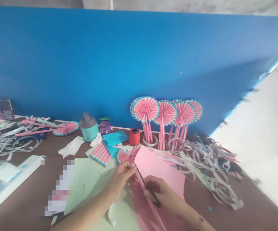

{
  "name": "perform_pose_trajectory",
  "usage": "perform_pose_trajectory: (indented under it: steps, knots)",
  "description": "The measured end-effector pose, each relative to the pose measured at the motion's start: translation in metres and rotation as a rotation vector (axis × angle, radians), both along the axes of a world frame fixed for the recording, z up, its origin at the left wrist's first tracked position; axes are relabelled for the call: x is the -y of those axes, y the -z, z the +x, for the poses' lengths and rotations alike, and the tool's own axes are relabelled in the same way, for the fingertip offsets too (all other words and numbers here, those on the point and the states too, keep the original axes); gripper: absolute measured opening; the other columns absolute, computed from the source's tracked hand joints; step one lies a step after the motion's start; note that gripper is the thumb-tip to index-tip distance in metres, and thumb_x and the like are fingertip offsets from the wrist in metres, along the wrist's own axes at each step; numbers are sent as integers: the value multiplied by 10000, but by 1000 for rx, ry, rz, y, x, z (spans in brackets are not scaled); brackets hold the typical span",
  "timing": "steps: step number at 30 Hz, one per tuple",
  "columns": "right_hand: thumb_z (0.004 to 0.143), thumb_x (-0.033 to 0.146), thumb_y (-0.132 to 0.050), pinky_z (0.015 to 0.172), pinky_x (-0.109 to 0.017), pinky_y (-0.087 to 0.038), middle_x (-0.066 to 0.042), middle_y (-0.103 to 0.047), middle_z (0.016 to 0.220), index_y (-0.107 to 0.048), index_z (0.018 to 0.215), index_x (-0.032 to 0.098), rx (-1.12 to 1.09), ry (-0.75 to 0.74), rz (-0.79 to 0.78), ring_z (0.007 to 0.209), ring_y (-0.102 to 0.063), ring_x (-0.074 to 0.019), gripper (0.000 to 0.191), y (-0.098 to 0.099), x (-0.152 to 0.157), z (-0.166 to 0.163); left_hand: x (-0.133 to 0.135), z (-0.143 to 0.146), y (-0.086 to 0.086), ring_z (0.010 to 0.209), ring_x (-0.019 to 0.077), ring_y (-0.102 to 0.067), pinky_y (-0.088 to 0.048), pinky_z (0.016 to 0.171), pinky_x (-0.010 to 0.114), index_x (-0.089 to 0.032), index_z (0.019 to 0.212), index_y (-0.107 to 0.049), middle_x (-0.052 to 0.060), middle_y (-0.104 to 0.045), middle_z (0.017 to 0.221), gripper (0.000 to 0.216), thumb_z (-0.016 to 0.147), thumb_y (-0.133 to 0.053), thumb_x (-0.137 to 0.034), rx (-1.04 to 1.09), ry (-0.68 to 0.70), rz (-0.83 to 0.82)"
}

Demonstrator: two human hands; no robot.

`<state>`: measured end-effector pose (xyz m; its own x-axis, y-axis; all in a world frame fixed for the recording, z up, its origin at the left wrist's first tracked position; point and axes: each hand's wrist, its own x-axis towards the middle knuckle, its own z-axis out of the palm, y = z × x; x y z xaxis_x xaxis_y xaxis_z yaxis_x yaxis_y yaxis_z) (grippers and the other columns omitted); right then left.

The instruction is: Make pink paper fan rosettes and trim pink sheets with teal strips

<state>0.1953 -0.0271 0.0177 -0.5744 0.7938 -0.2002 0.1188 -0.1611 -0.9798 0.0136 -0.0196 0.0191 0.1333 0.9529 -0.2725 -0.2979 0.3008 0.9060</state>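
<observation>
The left hand (123,175) has thumb and fingers pinched together on the edge of the pink paper (164,166), near its top corner. The right hand (163,192) is curled around the scissors (141,175), whose blades lie along the paper close to the left fingertips. The pink paper is in front of the person, partly over a green sheet (96,186) on the table (196,213).

Behind stands a teal cup (89,132) with its grey lid on, so its contents are hidden. Beside it is a purple pot (104,128) with green leaf shapes on top; its inside cannot be seen. A red spool (134,138) stands near the paper fans (145,109). A power strip (15,184) lies at left.
</observation>
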Motion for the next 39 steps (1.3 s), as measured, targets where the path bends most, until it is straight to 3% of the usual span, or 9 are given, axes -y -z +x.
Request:
perform_pose_trajectory:
  steps: [8,15,19,22,26,29,33,35,39]
  knots:
    - [762,289,-660,458,-200,-265,81,-416,591,-534,782,166,17,6,25,480,-316,-49,177,5,-1,2,0,0,0,511,112,-608,-459,502,193,-182,637,-510,1,-643,539,425,640,-761,-526,-5,5,6]
    - [728,438,-708,441,-204,-245,88,-414,555,-581,865,151,69,112,-20,459,-303,-48,342,10,-6,4,-1,-2,2,521,125,-620,-474,514,216,-177,696,-536,-18,-628,555,402,616,-788,-480,42,-7,5]
    - [710,399,-711,440,-204,-277,104,-419,525,-563,948,177,173,162,-33,442,-348,-63,358,13,-14,17,-3,-5,-1,510,116,-602,-465,509,214,-177,668,-535,-22,-619,559,369,620,-777,-451,51,-64,23]
    - [732,316,-655,443,-212,-280,82,-473,522,-537,887,198,397,240,174,434,-405,-88,228,14,-22,28,-7,-9,-4,495,99,-580,-443,488,192,-178,659,-535,-33,-605,545,349,607,-774,-427,74,-144,26]
    - [745,147,-574,554,-239,-306,-5,-603,652,-567,842,196,843,337,549,621,-557,-160,108,8,-30,39,-14,-16,-4,493,96,-587,-450,487,185,-182,682,-541,-48,-599,540,339,596,-771,-415,99,-251,29]
    - [782,111,-519,573,-249,-285,-49,-647,765,-593,879,188,1068,347,612,706,-594,-190,145,3,-31,44,-18,-19,-2,496,106,-606,-478,500,198,-186,691,-529,-54,-608,540,349,569,-785,-390,123,-301,26]
    - [784,150,-532,588,-253,-304,-86,-628,882,-619,851,180,1163,375,690,787,-595,-211,114,4,-32,50,-21,-21,0,510,120,-631,-494,500,205,-196,708,-499,-55,-628,546,371,548,-793,-358,145,-326,0]
    - [752,161,-560,582,-250,-315,-64,-624,815,-624,866,184,1127,377,637,749,-593,-202,133,7,-34,53,-20,-21,-2,494,115,-622,-476,475,195,-197,695,-491,-57,-619,533,370,544,-786,-361,133,-316,-4]
    - [651,109,-582,520,-236,-304,37,-549,558,-633,904,182,949,329,368,558,-535,-150,268,8,-40,64,-15,-18,-7,479,105,-597,-436,446,186,-192,687,-514,-56,-596,529,309,605,-740,-386,85,-243,44]
